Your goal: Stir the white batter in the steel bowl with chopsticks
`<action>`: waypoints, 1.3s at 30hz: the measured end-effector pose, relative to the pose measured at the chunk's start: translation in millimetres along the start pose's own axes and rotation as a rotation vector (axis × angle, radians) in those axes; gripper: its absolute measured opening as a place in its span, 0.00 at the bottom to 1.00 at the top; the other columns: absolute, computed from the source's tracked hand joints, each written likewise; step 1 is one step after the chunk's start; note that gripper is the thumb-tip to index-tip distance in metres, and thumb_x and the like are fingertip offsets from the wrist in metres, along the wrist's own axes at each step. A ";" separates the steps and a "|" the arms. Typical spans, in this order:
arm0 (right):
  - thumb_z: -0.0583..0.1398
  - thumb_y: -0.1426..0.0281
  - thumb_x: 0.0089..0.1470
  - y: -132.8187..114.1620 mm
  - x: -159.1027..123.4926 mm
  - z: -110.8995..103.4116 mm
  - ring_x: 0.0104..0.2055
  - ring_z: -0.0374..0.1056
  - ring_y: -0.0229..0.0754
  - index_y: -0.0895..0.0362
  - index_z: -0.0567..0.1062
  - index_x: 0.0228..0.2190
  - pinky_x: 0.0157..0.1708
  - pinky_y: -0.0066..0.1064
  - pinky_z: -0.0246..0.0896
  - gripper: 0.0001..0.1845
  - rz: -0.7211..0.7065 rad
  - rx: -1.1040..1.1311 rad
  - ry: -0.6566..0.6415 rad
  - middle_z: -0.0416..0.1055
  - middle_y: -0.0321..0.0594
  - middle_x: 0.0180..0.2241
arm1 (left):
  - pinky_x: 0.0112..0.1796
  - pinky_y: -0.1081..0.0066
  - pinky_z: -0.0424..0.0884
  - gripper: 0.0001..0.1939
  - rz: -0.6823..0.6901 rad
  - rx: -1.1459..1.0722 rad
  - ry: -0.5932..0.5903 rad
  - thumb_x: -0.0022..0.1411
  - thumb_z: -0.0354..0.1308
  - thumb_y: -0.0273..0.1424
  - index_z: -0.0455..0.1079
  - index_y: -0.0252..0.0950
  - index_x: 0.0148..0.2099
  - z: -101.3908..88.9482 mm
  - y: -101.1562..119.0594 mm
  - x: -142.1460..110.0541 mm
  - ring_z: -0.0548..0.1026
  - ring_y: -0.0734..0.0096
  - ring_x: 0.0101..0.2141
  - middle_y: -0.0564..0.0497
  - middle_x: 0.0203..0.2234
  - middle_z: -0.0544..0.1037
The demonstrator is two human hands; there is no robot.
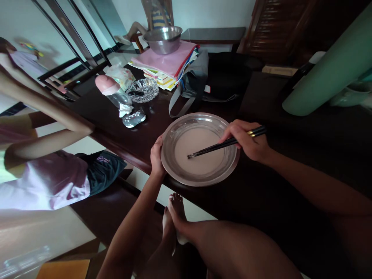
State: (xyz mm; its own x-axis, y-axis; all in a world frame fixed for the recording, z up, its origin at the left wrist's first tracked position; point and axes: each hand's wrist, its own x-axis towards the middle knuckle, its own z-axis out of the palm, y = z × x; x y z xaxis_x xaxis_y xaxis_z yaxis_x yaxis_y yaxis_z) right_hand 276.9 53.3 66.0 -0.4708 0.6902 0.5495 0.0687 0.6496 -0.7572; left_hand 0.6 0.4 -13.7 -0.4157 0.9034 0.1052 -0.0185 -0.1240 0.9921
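A wide metal bowl (200, 181) sits at the edge of the dark table, with a pale, milky liquid (200, 141) in it. My left hand (157, 157) grips the bowl's left rim; part of its fingers is hidden behind the bowl. In my right hand (247, 139), closed over the bowl's right rim, is a pair of black chopsticks (213, 147) with gold bands. Their tips are in the liquid near the middle of the bowl, with a little pale stuff on them.
Beyond the bowl are a grey bag (193, 81), a glass ashtray (142, 91), a pink-capped bottle (112, 91) and a dark patterned object (134, 119). Another metal bowl (164, 40) tops a stack of books. A green cylinder (328, 69) stands right. A person (52, 174) leans on the table at left.
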 end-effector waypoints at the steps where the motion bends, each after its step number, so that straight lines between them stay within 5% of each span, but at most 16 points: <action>1: 0.53 0.64 0.68 -0.3 0.4 0.4 0.22 0.64 0.34 0.53 0.79 0.27 0.25 0.32 0.60 0.21 -0.010 -0.020 -0.038 0.77 0.36 0.27 | 0.55 0.61 0.69 0.22 0.000 -0.001 -0.001 0.61 0.52 0.44 0.78 0.39 0.48 -0.1 -0.1 0.1 0.76 0.55 0.53 0.49 0.48 0.82; 7: 0.53 0.62 0.68 -0.8 1.0 -1.9 0.25 0.68 0.36 0.52 0.79 0.25 0.28 0.33 0.63 0.22 0.005 -0.034 0.104 0.75 0.37 0.25 | 0.54 0.62 0.70 0.21 -0.032 -0.039 0.001 0.61 0.52 0.44 0.78 0.40 0.48 0.6 0.1 -1.0 0.76 0.56 0.52 0.49 0.47 0.82; 13: 0.54 0.61 0.67 0.6 1.2 -0.6 0.25 0.67 0.35 0.53 0.80 0.29 0.26 0.31 0.61 0.20 0.007 -0.032 -0.068 0.77 0.36 0.28 | 0.53 0.62 0.71 0.22 -0.033 -0.031 -0.002 0.61 0.52 0.45 0.78 0.40 0.49 0.9 0.1 -0.2 0.77 0.56 0.51 0.48 0.47 0.82; 18: 0.52 0.60 0.68 1.4 2.3 -3.7 0.23 0.65 0.35 0.53 0.78 0.24 0.24 0.32 0.59 0.24 0.056 -0.020 0.127 0.74 0.37 0.24 | 0.53 0.62 0.71 0.24 0.027 0.059 -0.003 0.63 0.50 0.47 0.78 0.40 0.50 -1.8 -3.9 2.0 0.75 0.56 0.54 0.47 0.47 0.82; 23: 0.54 0.62 0.67 -0.2 3.7 -2.9 0.22 0.63 0.33 0.54 0.80 0.28 0.23 0.31 0.57 0.20 0.023 -0.016 -0.039 0.77 0.36 0.27 | 0.54 0.61 0.70 0.24 0.045 0.047 -0.013 0.63 0.50 0.48 0.78 0.39 0.49 -3.0 -4.7 2.8 0.75 0.55 0.54 0.47 0.46 0.82; 28: 0.53 0.62 0.67 0.8 4.2 -5.0 0.21 0.61 0.34 0.54 0.78 0.23 0.23 0.31 0.56 0.24 0.047 -0.005 0.172 0.74 0.36 0.23 | 0.54 0.60 0.70 0.24 0.044 0.061 -0.013 0.63 0.50 0.48 0.78 0.38 0.48 -2.4 -3.8 2.9 0.75 0.54 0.54 0.46 0.45 0.82; 34: 0.54 0.62 0.67 1.3 4.6 -3.3 0.21 0.62 0.33 0.54 0.80 0.29 0.24 0.31 0.58 0.20 0.005 -0.051 -0.021 0.74 0.35 0.25 | 0.54 0.62 0.71 0.23 0.033 0.042 -0.011 0.62 0.51 0.47 0.78 0.40 0.48 0.0 0.6 1.3 0.75 0.55 0.54 0.47 0.46 0.82; 39: 0.53 0.61 0.67 0.6 4.0 -5.9 0.24 0.67 0.36 0.53 0.78 0.23 0.25 0.32 0.60 0.24 0.006 -0.040 0.154 0.74 0.38 0.23 | 0.54 0.62 0.70 0.22 -0.014 0.024 0.011 0.61 0.52 0.46 0.78 0.39 0.48 1.7 3.9 -0.3 0.76 0.54 0.53 0.48 0.46 0.82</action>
State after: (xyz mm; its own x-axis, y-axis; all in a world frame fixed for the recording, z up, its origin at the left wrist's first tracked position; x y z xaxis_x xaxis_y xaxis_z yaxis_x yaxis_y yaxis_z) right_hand 280.2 58.3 69.8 -0.3296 0.7329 0.5951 0.1074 0.6554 -0.7476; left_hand 2.2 0.4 -9.7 -0.4259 0.9002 0.0908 -0.0026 -0.1016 0.9948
